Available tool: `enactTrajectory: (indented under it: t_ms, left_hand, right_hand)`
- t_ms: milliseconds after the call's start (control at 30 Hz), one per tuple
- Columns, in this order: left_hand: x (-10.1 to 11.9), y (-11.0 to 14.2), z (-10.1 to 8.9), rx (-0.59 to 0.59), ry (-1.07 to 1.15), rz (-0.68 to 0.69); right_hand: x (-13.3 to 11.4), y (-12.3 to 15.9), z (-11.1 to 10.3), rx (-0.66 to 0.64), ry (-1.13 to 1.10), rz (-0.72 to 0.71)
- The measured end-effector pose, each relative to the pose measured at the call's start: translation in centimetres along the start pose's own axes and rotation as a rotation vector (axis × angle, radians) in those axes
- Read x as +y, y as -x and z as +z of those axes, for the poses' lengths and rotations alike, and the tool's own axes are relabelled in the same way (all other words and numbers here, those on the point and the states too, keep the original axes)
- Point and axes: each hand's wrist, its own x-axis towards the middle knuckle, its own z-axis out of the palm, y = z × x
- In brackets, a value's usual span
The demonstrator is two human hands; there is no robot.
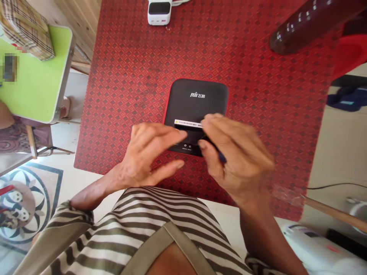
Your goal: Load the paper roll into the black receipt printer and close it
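On the red patterned table lies a black, rounded box-shaped device (197, 105), with a white "FEIE" logo, red along its left side. It looks like a small label or receipt printer. A white warning strip (186, 123) runs above a dark recess, and small icons sit near its front edge. My left hand (151, 152) hovers at the device's front left, thumb and fingers apart, nothing in them. Over the front right is my right hand (235, 149), slightly blurred, its fingers bent and the thumb apart from them. It covers that corner; I see nothing held.
A white charger-like block (159, 14) with a cable stands at the table's far edge. At the upper right lies a dark, shiny cylinder (298, 28). To the left is a green table (34, 91) with a plaid bag (28, 28). A red stool-like object (351, 53) shows right.
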Motion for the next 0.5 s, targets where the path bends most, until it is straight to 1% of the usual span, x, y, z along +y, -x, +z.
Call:
enactTrajectory:
  t_ms: [67,100,133,200,267,333,400,500]
  left_hand:
    - [-1.2,0.5,0.0,0.138,0.192,-0.182]
    - [-1.9,0.7,0.2,0.186,0.27,-0.35]
    - [-2.5,1.0,0.4,0.216,0.35,-0.411]
    - [-3.4,1.4,1.1,0.15,0.498,-0.55]
    - [-3.7,1.7,1.9,0.088,0.609,-0.622]
    - [-3.6,1.7,2.6,0.069,0.672,-0.64]
    - [-3.4,1.6,3.0,0.067,0.693,-0.645]
    - [-3.2,1.2,3.2,0.05,0.697,-0.657]
  right_hand:
    - [0.1,0.5,0.0,0.149,-0.005,0.058]
    - [0.3,0.9,0.0,0.219,0.008,0.088]
    - [0.4,1.4,0.0,0.274,0.024,0.127]
    - [0.7,2.5,0.1,0.319,0.036,0.232]
    - [0.9,3.6,0.4,0.305,0.01,0.341]
    - [0.9,4.6,0.7,0.302,-0.025,0.41]
    - [0.8,5.2,1.0,0.278,-0.054,0.461]
    - [0.7,5.5,1.3,0.241,-0.078,0.485]
